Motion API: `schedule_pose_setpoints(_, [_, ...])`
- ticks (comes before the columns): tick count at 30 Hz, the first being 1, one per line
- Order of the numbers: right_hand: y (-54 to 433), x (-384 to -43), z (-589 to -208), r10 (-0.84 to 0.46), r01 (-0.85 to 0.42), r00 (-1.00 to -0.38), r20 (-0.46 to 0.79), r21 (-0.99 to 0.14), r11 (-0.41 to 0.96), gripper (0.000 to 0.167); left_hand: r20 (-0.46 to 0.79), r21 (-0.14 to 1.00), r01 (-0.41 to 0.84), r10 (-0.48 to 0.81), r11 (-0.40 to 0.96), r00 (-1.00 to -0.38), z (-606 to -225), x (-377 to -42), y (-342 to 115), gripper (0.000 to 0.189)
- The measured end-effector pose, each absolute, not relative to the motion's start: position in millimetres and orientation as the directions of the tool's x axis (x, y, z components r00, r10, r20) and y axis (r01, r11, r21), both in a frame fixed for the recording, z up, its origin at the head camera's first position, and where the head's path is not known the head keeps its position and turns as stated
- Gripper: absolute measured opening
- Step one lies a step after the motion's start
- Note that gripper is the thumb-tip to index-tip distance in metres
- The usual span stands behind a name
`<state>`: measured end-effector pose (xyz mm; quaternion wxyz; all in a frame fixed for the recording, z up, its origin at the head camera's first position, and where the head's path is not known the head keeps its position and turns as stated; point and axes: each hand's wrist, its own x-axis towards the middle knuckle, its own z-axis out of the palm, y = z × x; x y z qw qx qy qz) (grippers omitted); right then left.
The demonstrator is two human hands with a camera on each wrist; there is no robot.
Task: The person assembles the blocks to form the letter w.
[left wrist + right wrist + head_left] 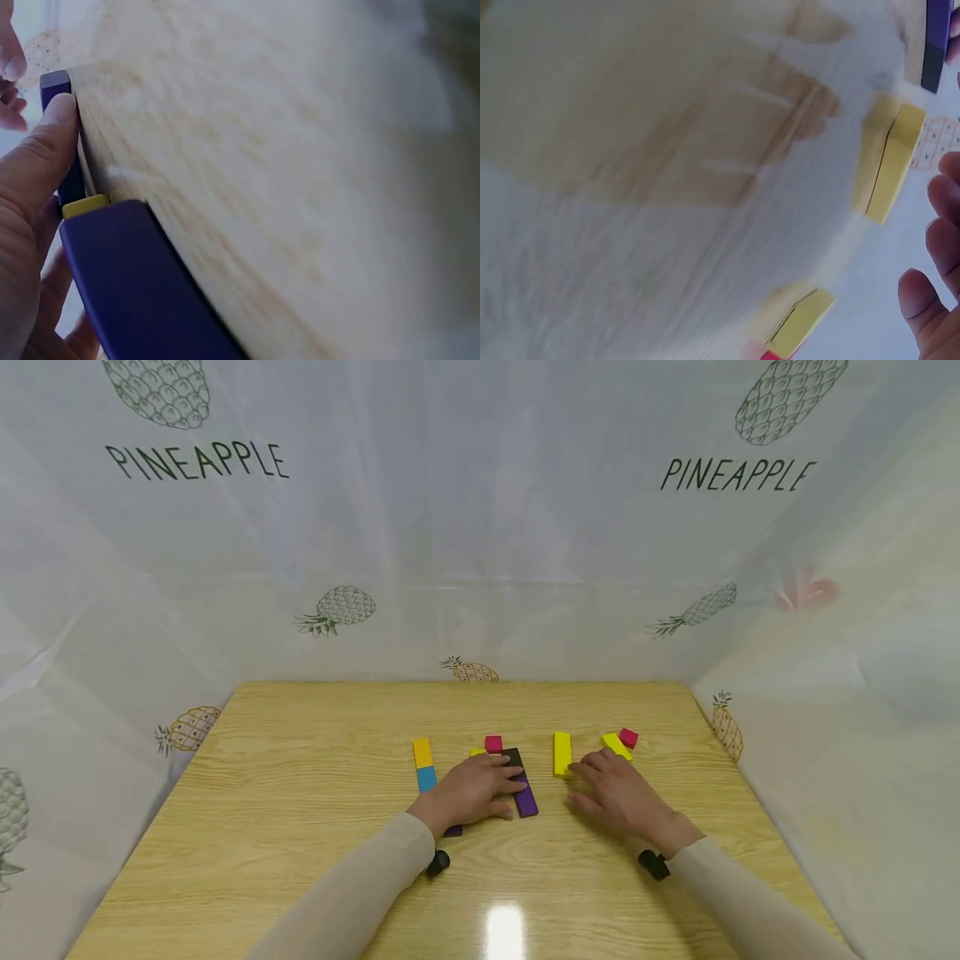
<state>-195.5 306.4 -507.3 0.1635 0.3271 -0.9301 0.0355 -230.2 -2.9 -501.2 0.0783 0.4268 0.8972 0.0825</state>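
My left hand (pixel 474 792) lies over the blocks at the centre, its extended fingertips touching a bar made of a black block (pixel 512 758) and a purple block (pixel 527 800). In the left wrist view the thumb overlaps a dark bar (pixel 49 84). Under the same forearm a row of an orange-yellow block (pixel 422 752), a blue block (pixel 427 778) and a dark purple block (pixel 453 831) is partly covered. My right hand (pixel 624 789) has relaxed, spread fingers, with fingertips right beside a long yellow block (pixel 562 754); nothing is held.
A red cube (pixel 493 744) and a mostly hidden yellow block (pixel 477 752) sit beyond my left hand. Past my right hand are a slanted yellow block (pixel 616 745) and another red cube (pixel 628 738). Pineapple-print curtains (pixel 480 527) surround the wooden table (pixel 300 777).
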Motion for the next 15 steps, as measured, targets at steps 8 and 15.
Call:
schedule_pose_setpoints(8, [326, -203, -500, -0.514, -0.538, -0.787, 0.341, 0.030, 0.842, 0.042, -0.072, 0.202, 0.765, 0.788, 0.611, -0.611, -501, -231, -2, 0.056])
schedule_pose_setpoints(15, [355, -215, -494, -0.405, -0.423, -0.846, 0.347, 0.024, 0.906, 0.041, -0.082, 0.216, 0.756, 0.783, 0.618, -0.616, -502, -232, -3, 0.056])
